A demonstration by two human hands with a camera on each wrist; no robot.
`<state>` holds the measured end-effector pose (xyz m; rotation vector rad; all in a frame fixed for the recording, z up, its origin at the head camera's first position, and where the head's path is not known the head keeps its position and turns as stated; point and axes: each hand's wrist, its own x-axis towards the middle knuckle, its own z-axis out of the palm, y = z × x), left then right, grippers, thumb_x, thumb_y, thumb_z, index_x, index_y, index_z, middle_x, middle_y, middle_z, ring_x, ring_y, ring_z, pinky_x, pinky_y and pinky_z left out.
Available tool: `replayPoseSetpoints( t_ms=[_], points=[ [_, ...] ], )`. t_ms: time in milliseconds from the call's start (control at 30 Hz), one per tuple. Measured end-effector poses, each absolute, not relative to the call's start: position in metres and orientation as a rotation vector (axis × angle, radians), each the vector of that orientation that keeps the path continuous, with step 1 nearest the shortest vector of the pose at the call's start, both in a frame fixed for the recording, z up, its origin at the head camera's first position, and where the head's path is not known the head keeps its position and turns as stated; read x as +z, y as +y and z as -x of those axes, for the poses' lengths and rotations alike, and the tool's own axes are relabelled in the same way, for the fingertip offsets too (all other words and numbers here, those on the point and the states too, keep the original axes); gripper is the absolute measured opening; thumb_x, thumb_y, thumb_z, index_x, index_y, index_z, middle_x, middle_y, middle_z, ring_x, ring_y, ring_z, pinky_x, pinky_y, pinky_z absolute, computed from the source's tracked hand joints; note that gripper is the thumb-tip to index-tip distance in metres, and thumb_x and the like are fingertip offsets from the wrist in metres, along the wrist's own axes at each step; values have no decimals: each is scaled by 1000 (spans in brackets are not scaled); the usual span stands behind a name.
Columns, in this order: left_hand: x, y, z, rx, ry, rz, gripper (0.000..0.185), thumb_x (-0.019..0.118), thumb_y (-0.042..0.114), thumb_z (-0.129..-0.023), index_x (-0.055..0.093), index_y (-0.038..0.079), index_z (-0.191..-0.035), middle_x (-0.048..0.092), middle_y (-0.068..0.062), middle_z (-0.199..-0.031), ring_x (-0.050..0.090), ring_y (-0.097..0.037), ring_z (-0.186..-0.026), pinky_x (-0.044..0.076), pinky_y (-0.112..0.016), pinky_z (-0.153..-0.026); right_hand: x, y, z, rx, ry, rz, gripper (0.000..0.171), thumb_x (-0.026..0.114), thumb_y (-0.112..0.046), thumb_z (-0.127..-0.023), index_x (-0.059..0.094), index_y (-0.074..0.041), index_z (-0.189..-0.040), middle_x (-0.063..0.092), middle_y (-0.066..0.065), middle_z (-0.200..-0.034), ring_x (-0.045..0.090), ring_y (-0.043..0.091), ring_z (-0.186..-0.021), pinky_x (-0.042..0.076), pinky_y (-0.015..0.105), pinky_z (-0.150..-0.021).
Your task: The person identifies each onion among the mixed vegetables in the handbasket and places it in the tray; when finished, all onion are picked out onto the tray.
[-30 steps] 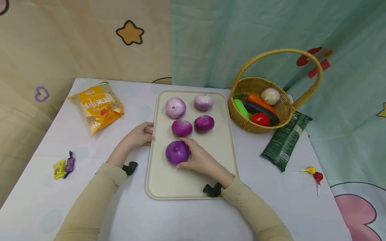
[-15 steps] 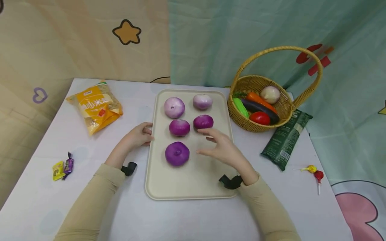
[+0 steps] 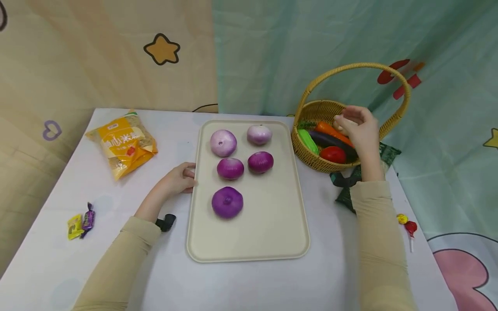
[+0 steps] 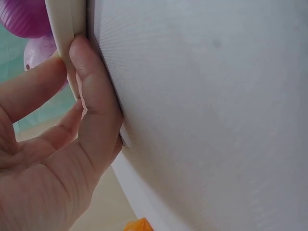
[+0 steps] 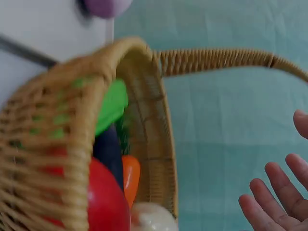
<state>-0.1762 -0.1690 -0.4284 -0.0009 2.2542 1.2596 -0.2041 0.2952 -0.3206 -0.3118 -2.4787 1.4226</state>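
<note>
My left hand [image 3: 176,180] pinches the left rim of a cream tray [image 3: 268,229]; the left wrist view shows thumb and fingers on either side of its edge [image 4: 67,24]. Several onions lie on the tray: a dark purple one [image 3: 227,202] nearest me, two magenta ones in the middle, two pale ones at the back. My right hand [image 3: 363,131] hovers over the wicker basket [image 3: 313,160], fingers spread and holding nothing. It overlaps a white onion [image 5: 154,219] in the head view. The basket also contains a tomato [image 3: 333,154], eggplant [image 3: 330,140], carrot [image 3: 327,128] and green vegetable [image 3: 307,140].
The basket's tall handle [image 3: 358,66] arches above the right hand. A green packet [image 3: 344,199] lies partly under the right wrist, near two lollipops [image 3: 410,228]. On the left are a yellow grain bag [image 3: 124,142] and two wrapped candies [image 3: 87,220].
My right hand has let go of the dark purple onion and moved right and away from me, to above the basket. The left hand stays on the tray's rim.
</note>
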Motion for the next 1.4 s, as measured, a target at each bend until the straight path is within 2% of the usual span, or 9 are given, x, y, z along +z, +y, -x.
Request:
replayPoseSetpoints(
  t_ms=[100,200,467,567,667,767,967,1200,1400],
  points=[
    [-430,-169,176,1269,2253,1,63,55,5,-96,26,1,-152,49,-23,-123,58,-24,-96,59,-30,-85,-317,316,222,1376,-2470,405,56,71,-45,-87,58,-16,-133,58,-17,-110,52,-5,-99,46,26,-99],
    [-429,-169,176,1283,2252,6,63,55,5,-96,27,1,-152,49,-22,-122,58,-23,-95,59,-30,-84,-313,328,236,1352,-2469,452,60,70,-47,-87,56,-16,-136,57,-18,-112,50,-3,-101,43,30,-104],
    [-426,-171,174,1304,2234,-10,64,56,4,-96,25,-2,-152,48,-23,-122,58,-21,-94,59,-30,-83,-325,341,258,1331,-2477,556,65,67,-47,-88,51,-13,-141,55,-4,-129,48,0,-103,43,29,-104],
    [-426,-170,173,1300,2233,-8,63,56,5,-96,26,-2,-151,48,-23,-121,58,-21,-94,59,-28,-82,-336,344,262,1370,-2512,605,70,64,-47,-90,45,-12,-146,47,7,-145,49,13,-119,41,32,-110],
    [-427,-170,173,1295,2229,-1,63,56,5,-96,26,-1,-152,48,-23,-122,58,-21,-94,59,-29,-81,-347,351,263,1428,-2595,650,79,61,-50,-91,33,-10,-153,32,15,-157,37,28,-140,34,40,-118],
    [-429,-169,173,1283,2233,12,62,55,6,-97,27,0,-152,48,-23,-122,58,-22,-95,59,-30,-82,-355,358,264,1496,-2654,652,85,59,-48,-92,21,-8,-157,21,18,-161,26,35,-146,27,44,-121],
    [-429,-169,173,1269,2245,27,61,55,6,-97,28,2,-151,49,-22,-123,57,-23,-96,59,-29,-82,-365,362,268,1531,-2729,634,87,57,-40,-96,9,-2,-157,14,21,-163,23,38,-147,26,47,-121],
    [-428,-168,172,1273,2245,21,62,56,6,-96,28,1,-151,49,-22,-122,57,-23,-97,59,-29,-82,-371,362,270,1379,-2793,674,78,59,-35,-96,23,4,-153,28,27,-155,40,39,-133,39,47,-114],
    [-429,-168,172,1275,2253,23,62,55,5,-96,28,1,-151,49,-22,-122,57,-23,-97,59,-29,-82,-374,362,268,1388,-2816,651,84,58,-38,-96,18,11,-150,26,30,-153,35,39,-131,34,49,-116]
  ],
)
